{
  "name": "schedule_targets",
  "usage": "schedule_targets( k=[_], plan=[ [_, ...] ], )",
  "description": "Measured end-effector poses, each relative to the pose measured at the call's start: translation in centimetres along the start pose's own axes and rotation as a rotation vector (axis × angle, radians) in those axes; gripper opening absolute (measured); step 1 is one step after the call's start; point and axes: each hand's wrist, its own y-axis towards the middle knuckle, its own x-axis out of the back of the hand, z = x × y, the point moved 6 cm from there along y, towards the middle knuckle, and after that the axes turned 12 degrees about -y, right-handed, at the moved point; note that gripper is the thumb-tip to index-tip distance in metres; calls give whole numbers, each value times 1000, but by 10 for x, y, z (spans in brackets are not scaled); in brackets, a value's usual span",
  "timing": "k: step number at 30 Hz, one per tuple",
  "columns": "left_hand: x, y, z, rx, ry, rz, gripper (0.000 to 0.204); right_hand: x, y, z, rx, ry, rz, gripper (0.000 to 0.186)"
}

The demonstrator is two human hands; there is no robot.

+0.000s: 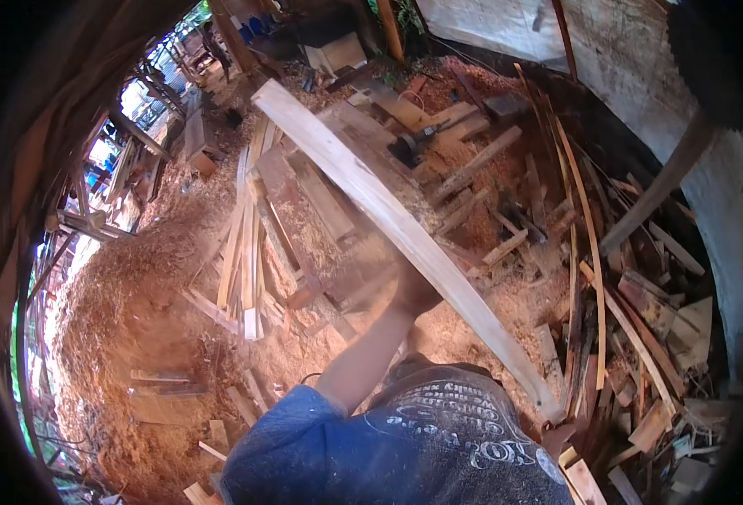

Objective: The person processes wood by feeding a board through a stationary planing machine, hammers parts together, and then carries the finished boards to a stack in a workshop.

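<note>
A long pale wooden plank [405,231] slants across the middle, from the upper left down to the lower right. My left arm reaches forward from a blue sleeve, and my left hand [416,289] is closed on the plank's edge near its middle. The plank hides most of those fingers. At the plank's near end, a reddish-brown shape [558,438] may be part of my right hand; its fingers cannot be made out. Below the plank lies a wooden work surface with boards and sawdust, where a dark power tool [407,150] rests beyond the plank.
Thin wood strips [249,244] lean together left of the work surface. A large heap of shavings [135,295] covers the left ground. Long battens and offcuts [662,332] pile up on the right, beside a slanting post [662,198] and a pale sheet wall [624,67].
</note>
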Motion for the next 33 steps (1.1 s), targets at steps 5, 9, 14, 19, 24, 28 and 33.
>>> schedule_targets(
  k=[5,9,14,19,24,28,33],
  plan=[
    [-3,-10,24,-137,583,-450,32,-15,-66,45,240,87,12,46],
    [-21,-12,11,-556,1085,-400,64,13,-18,71,307,262,67,46],
    [19,-43,110,35,605,-309,58,-18,-70,72,235,358,71,43],
    [2,-29,73,-116,496,-521,37,13,-69,78,287,397,80,37],
    [0,-32,80,-287,1331,-227,59,7,-70,87,348,455,98,33],
    [29,-56,168,232,-783,-469,62,-9,-99,110,407,485,109,36],
    [-6,-41,139,205,-1539,-186,74,-12,-135,128,428,445,75,42]
  ],
)
